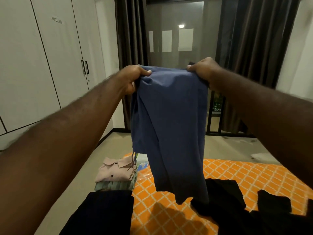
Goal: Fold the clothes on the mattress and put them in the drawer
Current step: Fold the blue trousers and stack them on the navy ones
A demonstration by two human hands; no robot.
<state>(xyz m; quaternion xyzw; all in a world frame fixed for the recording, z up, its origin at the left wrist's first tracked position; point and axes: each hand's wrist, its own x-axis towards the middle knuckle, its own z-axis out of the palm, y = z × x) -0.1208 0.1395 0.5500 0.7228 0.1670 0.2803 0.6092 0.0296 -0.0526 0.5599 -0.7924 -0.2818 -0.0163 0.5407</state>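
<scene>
left hand [133, 77] grasps blue trousers [171, 126] top corner | right hand [204, 69] grasps other corner | trousers hang above orange mattress [245, 173] | folded stack [116, 175] at left

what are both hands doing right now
Left hand: gripping one top corner of the blue pants.
Right hand: gripping the other top corner, holding them up.

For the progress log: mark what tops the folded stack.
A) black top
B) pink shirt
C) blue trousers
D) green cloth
B: the pink shirt lies on top, over green cloth; the blue trousers hang from the left hand and right hand.
</scene>
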